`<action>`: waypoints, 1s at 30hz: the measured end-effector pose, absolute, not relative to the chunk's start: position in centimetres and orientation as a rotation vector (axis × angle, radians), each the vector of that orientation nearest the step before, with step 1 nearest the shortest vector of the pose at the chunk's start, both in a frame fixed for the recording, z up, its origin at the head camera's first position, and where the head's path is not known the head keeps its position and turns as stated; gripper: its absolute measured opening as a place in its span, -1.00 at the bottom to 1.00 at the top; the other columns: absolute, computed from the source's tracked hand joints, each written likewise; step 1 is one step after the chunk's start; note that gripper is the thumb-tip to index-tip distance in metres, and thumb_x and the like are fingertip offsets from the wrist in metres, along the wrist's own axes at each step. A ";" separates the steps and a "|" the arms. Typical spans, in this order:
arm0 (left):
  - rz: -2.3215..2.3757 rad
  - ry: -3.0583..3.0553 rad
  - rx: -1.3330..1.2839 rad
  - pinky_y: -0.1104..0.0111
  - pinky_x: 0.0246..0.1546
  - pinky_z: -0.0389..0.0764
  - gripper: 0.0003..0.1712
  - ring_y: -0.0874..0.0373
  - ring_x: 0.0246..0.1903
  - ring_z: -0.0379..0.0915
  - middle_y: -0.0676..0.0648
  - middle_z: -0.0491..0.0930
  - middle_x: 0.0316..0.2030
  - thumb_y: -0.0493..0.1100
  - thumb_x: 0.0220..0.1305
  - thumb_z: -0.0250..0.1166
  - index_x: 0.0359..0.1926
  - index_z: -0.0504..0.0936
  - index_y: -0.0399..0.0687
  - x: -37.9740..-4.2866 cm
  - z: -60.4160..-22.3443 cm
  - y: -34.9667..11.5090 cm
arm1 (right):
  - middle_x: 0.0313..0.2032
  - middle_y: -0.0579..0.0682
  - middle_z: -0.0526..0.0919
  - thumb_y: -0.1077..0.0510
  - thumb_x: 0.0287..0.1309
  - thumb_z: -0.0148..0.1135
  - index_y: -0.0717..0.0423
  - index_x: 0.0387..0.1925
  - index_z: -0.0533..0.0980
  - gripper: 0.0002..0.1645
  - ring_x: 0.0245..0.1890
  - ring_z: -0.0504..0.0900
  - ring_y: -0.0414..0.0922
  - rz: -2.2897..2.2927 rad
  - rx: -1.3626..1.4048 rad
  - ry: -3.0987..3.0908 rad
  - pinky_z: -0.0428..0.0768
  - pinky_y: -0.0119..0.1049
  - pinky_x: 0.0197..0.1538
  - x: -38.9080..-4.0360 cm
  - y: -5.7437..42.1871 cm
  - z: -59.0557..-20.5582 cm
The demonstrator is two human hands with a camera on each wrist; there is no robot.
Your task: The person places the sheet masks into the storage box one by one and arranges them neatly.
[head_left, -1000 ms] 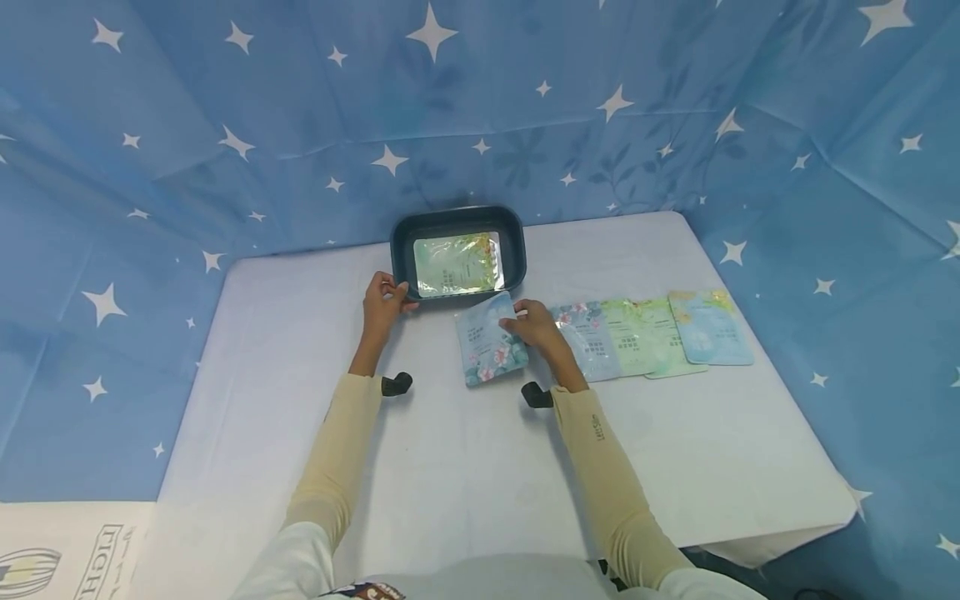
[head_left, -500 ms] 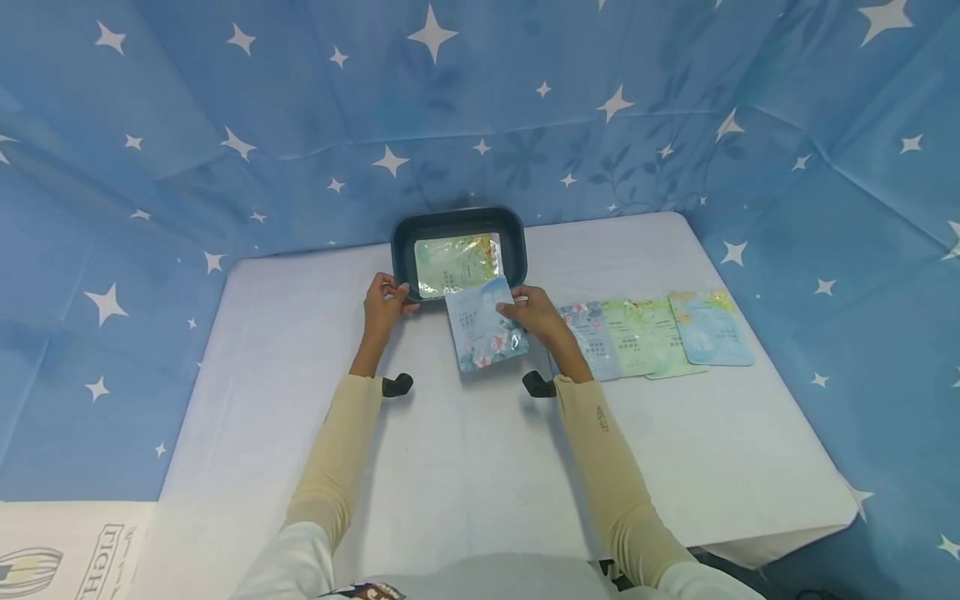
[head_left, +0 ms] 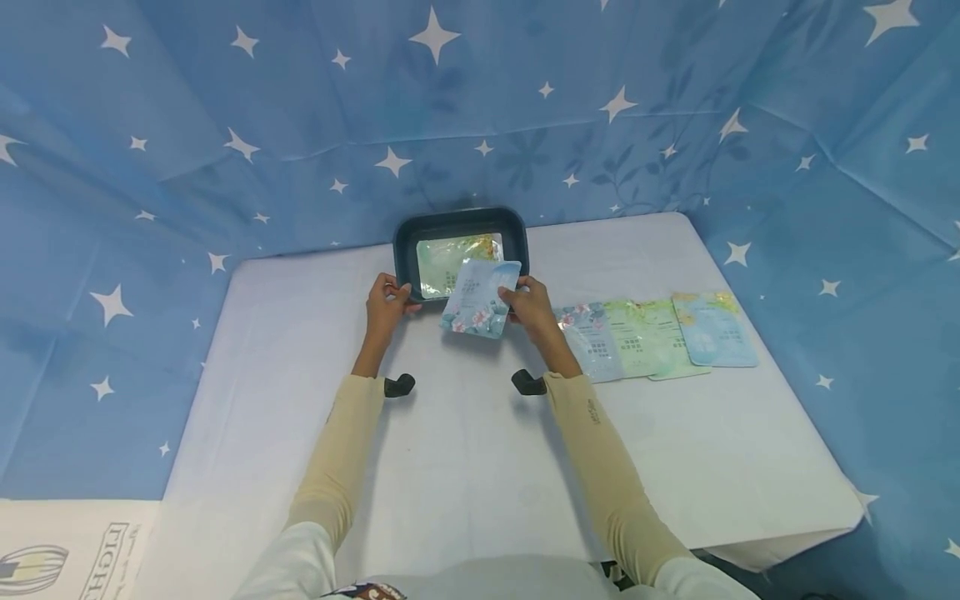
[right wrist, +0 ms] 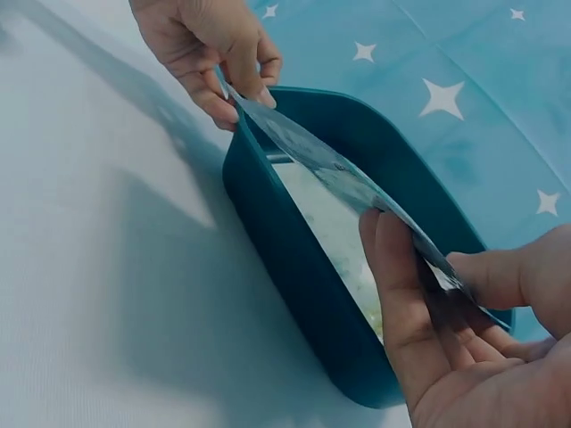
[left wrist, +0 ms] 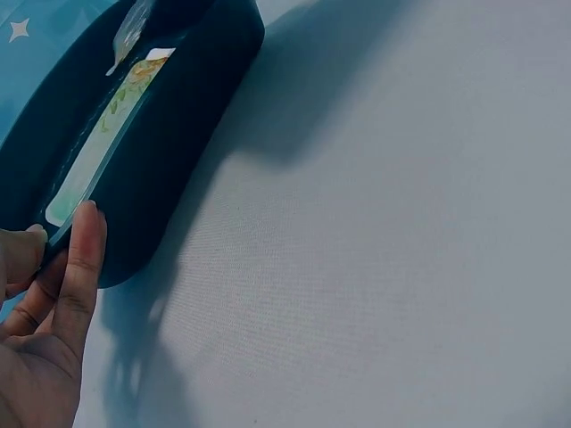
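Note:
My left hand [head_left: 384, 304] pinches the near left corner of a dark teal plastic tub [head_left: 405, 258]; in the left wrist view its thumb and fingers close over the rim. Inside the tub a green, yellow-flowered sheet mask packet [head_left: 437, 265] lies flat. With thumb and fingers my right hand [head_left: 532, 304] grips the right edge of a light blue sheet mask packet [head_left: 477, 298] printed with pink flowers. This packet is tilted over the tub's near rim and covers part of the green one. From the right wrist view, the blue packet [right wrist: 330, 174] appears nearly edge-on above the tub.
Overlapping packets lie in a row to the right: a blue floral one [head_left: 588, 346], green ones [head_left: 630, 337] and a light blue one [head_left: 716, 329] with yellow flowers. A white cloth covers the table [head_left: 457, 467]. Behind hangs a blue star-patterned curtain [head_left: 300, 108].
My right hand has carried the blue floral packet away from me and slightly left, from the table in front of the tub to over its near rim. The left hand stays at the corner.

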State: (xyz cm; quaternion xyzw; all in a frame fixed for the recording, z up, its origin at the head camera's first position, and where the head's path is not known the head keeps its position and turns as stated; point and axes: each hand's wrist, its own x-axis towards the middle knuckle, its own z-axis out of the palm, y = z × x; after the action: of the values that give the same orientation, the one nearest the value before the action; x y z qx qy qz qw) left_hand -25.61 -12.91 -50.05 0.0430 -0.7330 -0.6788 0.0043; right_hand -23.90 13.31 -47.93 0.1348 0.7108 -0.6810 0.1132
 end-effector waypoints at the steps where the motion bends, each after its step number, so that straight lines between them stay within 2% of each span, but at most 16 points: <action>1: -2.127 -2.297 0.136 -0.11 -0.09 0.75 -0.66 -0.54 -0.24 0.55 -0.17 0.33 -0.46 -0.37 0.38 0.16 -0.07 0.21 -0.56 -25.6 -50.1 -12.9 | -0.33 0.00 0.55 0.20 0.33 0.17 0.25 0.17 0.28 -0.54 -0.51 0.56 -0.25 -2.014 0.398 2.072 0.64 -0.51 -0.53 -24.0 13.2 -48.0; 9: -2.125 -2.301 0.141 -0.11 -0.09 0.74 -0.69 -0.43 -0.29 0.62 -0.14 0.36 -0.45 -0.35 0.37 0.18 -0.10 0.24 -0.49 -25.7 -50.3 -13.0 | -0.31 0.06 0.53 0.30 0.30 0.15 0.32 0.22 0.21 -0.47 -0.53 0.59 -0.25 -2.189 0.428 1.916 0.75 -0.49 -0.42 -24.8 12.0 -48.4; 14: -2.113 -2.297 0.116 -0.09 -0.11 0.76 -0.69 -0.42 -0.32 0.63 -0.15 0.34 -0.47 -0.34 0.38 0.17 -0.11 0.22 -0.49 -25.7 -50.2 -13.0 | -0.22 0.13 0.52 0.35 0.29 0.12 0.36 0.22 0.18 -0.47 -0.51 0.61 -0.22 -2.304 0.466 1.807 0.73 -0.55 -0.48 -25.2 11.4 -48.7; 18: -2.117 -2.290 0.119 -0.07 -0.11 0.77 -0.67 -0.41 -0.33 0.63 -0.14 0.33 -0.48 -0.35 0.37 0.17 -0.10 0.21 -0.51 -25.7 -50.2 -13.0 | -0.04 0.21 0.47 0.37 0.29 0.10 0.33 0.27 0.11 -0.41 -0.43 0.61 -0.20 -2.326 0.504 1.752 0.78 -0.51 -0.38 -25.6 10.8 -48.9; 24: -2.121 -2.300 0.123 -0.08 -0.11 0.77 -0.64 -0.53 -0.26 0.56 -0.16 0.32 -0.49 -0.34 0.38 0.16 -0.07 0.20 -0.54 -25.6 -50.5 -13.0 | 0.22 0.34 0.35 0.44 0.27 0.07 0.31 0.34 -0.01 -0.30 -0.22 0.61 -0.08 -2.395 0.539 1.650 0.82 -0.45 -0.21 -25.8 9.9 -49.2; 28: -2.121 -2.287 0.106 -0.08 -0.12 0.77 -0.65 -0.42 -0.33 0.63 -0.16 0.32 -0.49 -0.34 0.38 0.17 -0.08 0.20 -0.55 -25.7 -50.6 -13.0 | 0.21 0.37 0.37 0.48 0.26 0.05 0.32 0.38 -0.03 -0.26 -0.09 0.66 0.09 -2.430 0.479 1.656 0.82 -0.40 -0.18 -25.8 9.5 -49.5; 30: -2.124 -2.278 0.099 -0.09 -0.13 0.77 -0.65 -0.39 -0.36 0.64 -0.16 0.32 -0.50 -0.34 0.38 0.17 -0.09 0.20 -0.54 -26.0 -50.9 -13.1 | 0.12 0.34 0.43 0.47 0.28 0.04 0.32 0.38 0.00 -0.28 -0.17 0.71 0.08 -2.405 0.445 1.694 0.82 -0.34 -0.13 -25.7 9.4 -49.4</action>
State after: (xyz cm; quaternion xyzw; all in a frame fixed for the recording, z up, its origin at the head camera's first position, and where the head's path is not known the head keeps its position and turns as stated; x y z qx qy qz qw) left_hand -25.96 -13.13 -50.92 0.0318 -0.7309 -0.6816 0.0126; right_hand -25.75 9.45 -49.43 0.1490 0.5673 -0.8056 0.0834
